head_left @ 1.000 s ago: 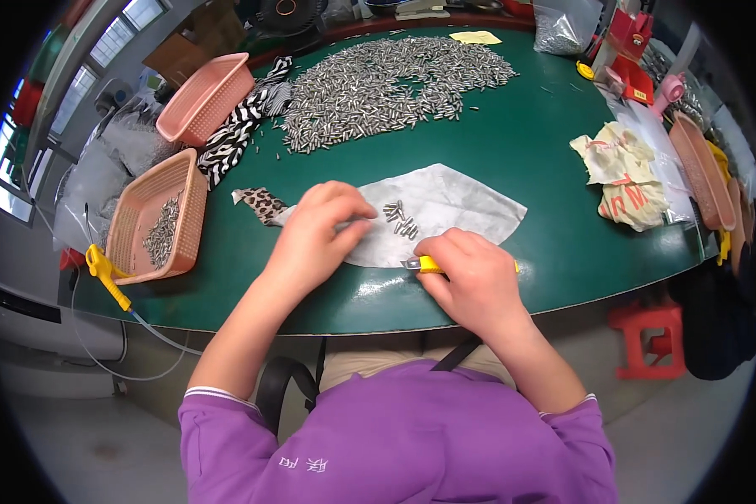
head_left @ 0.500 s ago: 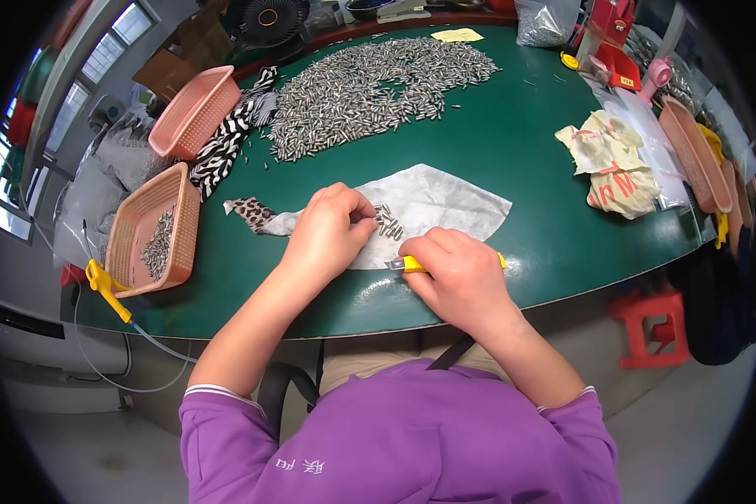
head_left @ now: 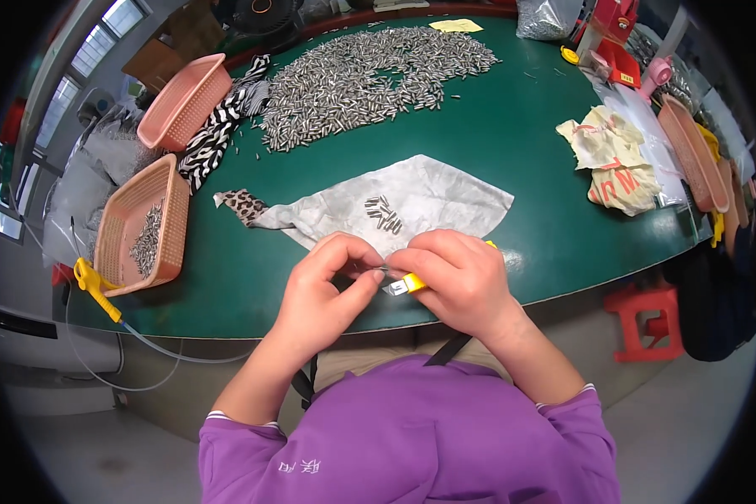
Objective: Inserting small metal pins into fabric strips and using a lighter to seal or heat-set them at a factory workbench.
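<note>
My left hand (head_left: pixel 332 286) pinches one small metal pin (head_left: pixel 384 269) between thumb and fingertips, close to the table's front edge. Against it comes my right hand (head_left: pixel 458 273), closed around a yellow utility knife (head_left: pixel 413 283) whose blade end points left. The fingertips of both hands nearly meet at the pin. Just beyond them, a small group of metal pins (head_left: pixel 383 216) lies on a grey-white cloth (head_left: pixel 445 197). A large heap of the same silvery pins (head_left: pixel 353 84) spreads over the far part of the green table (head_left: pixel 512 134).
At the left, a pink basket (head_left: pixel 113 235) holds more pins (head_left: pixel 148 244), with another pink basket (head_left: pixel 185 101) behind it. A yellow air gun (head_left: pixel 98 290) hangs at the table edge beside its hose. Crumpled cream bags (head_left: pixel 613 164) and a long tray (head_left: pixel 693 151) lie right.
My left hand has drawn back from the pins on the cloth toward me, now pinching one pin. My right hand's knife has turned and sits beside it. The view has shifted slightly.
</note>
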Motion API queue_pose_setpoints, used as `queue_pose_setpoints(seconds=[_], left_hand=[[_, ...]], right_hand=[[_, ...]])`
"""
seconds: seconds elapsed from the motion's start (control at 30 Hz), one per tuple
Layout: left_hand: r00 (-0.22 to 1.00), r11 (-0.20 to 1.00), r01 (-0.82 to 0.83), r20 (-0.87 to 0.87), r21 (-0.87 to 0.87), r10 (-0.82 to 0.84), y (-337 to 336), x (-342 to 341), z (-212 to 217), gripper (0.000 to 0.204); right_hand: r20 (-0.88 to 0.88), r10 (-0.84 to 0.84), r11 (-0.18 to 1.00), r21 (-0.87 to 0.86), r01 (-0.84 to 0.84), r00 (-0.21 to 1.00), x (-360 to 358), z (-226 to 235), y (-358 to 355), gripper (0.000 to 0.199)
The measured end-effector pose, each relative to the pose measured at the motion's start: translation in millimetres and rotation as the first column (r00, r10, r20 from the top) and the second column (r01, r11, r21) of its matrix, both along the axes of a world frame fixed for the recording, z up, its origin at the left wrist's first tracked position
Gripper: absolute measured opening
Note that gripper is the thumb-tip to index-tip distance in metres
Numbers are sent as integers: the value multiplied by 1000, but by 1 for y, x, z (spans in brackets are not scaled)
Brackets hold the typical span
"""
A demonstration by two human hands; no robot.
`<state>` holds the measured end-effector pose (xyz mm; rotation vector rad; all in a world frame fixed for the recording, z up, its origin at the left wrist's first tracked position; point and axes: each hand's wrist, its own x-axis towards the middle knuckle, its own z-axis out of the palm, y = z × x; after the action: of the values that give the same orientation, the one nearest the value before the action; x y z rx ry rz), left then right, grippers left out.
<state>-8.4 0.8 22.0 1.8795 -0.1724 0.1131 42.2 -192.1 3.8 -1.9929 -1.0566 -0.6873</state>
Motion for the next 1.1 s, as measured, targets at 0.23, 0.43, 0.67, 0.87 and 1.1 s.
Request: queue_pose_setpoints(seconds=[0.23, 0.43, 0.67, 0.87, 1.1], left_hand=[[998, 979, 58, 50, -195, -49, -2, -2, -12, 18], [988, 835, 26, -110, -550, -104, -4, -7, -24, 24], [999, 826, 36, -2, -562, -46, -8, -7, -26, 13], [997, 902, -25, 60, -430, 56, -3, -10, -27, 14], [994, 834, -52, 51, -549, 96, -3, -11, -30, 16]], right_hand=[[32, 39, 998, 47, -40, 999, 0, 1, 3, 24], [67, 77, 996, 42, -80, 995, 0, 1, 0, 23], [60, 69, 997, 41, -71, 996, 1, 0, 0, 22], [-78, 24, 1000, 19, -23, 997, 1, 11, 2, 32], [-77, 99, 994, -28, -101, 992, 2, 6, 0, 33]])
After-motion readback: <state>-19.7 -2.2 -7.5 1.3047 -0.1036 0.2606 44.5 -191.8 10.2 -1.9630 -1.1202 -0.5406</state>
